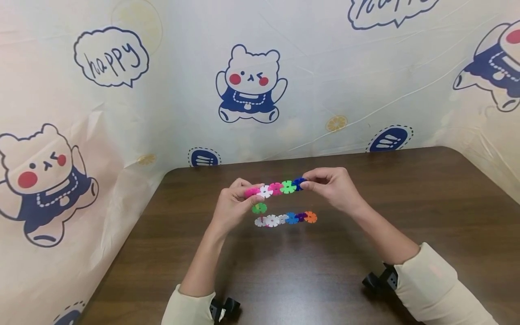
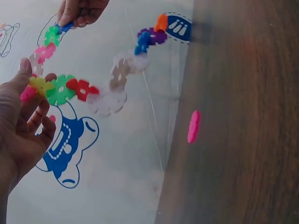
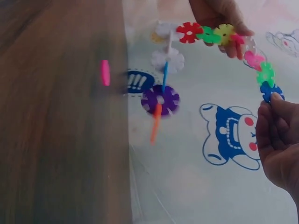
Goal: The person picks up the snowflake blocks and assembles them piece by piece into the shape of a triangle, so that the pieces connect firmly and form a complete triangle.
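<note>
Both hands hold up a chain of interlocking plastic snowflake discs. My left hand [image 1: 230, 205] pinches it at a pink disc [image 1: 251, 192], where the chain bends. My right hand [image 1: 336, 188] pinches the dark blue disc [image 1: 299, 183] at one end between thumb and fingers. Between the hands run a white disc [image 1: 265, 192], a pink one and a bright green disc [image 1: 288, 187]. From my left hand the other stretch hangs down through a yellow disc [image 2: 41, 87], a green one, a red disc [image 2: 82, 89], several white ones, blue and purple, ending in an orange disc [image 1: 310, 217].
A loose pink piece [image 2: 194, 127], seen edge-on, lies on the dark wooden table [image 1: 170, 271]. Behind the table hangs a pale curtain [image 1: 174, 90] printed with bears. Each wrist wears a small black camera [image 1: 382, 280].
</note>
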`<state>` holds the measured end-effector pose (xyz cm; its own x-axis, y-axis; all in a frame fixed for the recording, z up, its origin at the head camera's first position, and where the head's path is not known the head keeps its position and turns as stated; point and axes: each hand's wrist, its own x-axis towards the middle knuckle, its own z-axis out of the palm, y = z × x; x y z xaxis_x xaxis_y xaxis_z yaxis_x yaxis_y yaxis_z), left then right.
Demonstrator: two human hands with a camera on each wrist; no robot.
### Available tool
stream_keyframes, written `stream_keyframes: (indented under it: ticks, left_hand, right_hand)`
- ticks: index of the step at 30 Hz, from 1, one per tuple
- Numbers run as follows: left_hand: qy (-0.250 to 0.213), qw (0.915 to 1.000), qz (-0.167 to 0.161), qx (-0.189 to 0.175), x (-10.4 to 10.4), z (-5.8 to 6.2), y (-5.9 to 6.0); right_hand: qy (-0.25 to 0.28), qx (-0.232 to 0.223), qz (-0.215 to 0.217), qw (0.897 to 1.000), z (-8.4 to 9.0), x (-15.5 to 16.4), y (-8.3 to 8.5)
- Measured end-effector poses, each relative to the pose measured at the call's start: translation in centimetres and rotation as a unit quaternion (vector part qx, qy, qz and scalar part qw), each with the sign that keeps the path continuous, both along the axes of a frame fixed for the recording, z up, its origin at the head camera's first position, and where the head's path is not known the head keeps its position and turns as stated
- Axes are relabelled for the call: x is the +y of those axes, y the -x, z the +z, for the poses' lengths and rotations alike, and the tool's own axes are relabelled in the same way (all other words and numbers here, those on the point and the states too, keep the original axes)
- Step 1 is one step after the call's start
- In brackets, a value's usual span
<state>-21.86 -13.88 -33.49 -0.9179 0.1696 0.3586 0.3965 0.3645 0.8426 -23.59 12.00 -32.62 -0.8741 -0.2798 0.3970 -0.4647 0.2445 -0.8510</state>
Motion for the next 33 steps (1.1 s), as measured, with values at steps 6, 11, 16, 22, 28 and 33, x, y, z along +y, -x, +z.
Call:
stream_keyframes:
  ticks: [6, 11, 16, 22, 28, 33]
  left_hand:
    - [0.006, 0.9999, -0.011, 0.004, 0.1, -0.5, 0.2]
    - [0.006, 1.0000, -0.005, -0.002, 0.1, -0.5, 0.1]
    - [-0.003, 1.0000, 0.002, -0.009, -0.1, -0.2, 0.3]
    - [-0.026, 0.9991, 0.034, 0.004, -0.8, 0.1, 0.3]
    - [-0.061, 0.9947, 0.069, 0.047, -1.8, 0.9, 0.3]
    - [-0.075, 0.9903, 0.094, 0.069, -2.2, 1.4, 0.2]
  right_hand:
    - [-0.015, 0.000, -0.011, 1.000, -0.3, 0.0, 0.0]
    - [-0.019, -0.021, -0.004, 1.000, -0.2, 0.0, 0.2]
    - [-0.010, -0.038, 0.010, 0.999, 0.0, 0.0, 0.4]
    - [0.011, -0.034, 0.021, 0.999, -0.6, 0.1, 1.4]
    - [0.002, -0.081, -0.004, 0.997, -2.8, 0.5, 3.2]
    - [-0.018, -0.124, -0.002, 0.992, -4.8, 0.1, 4.4]
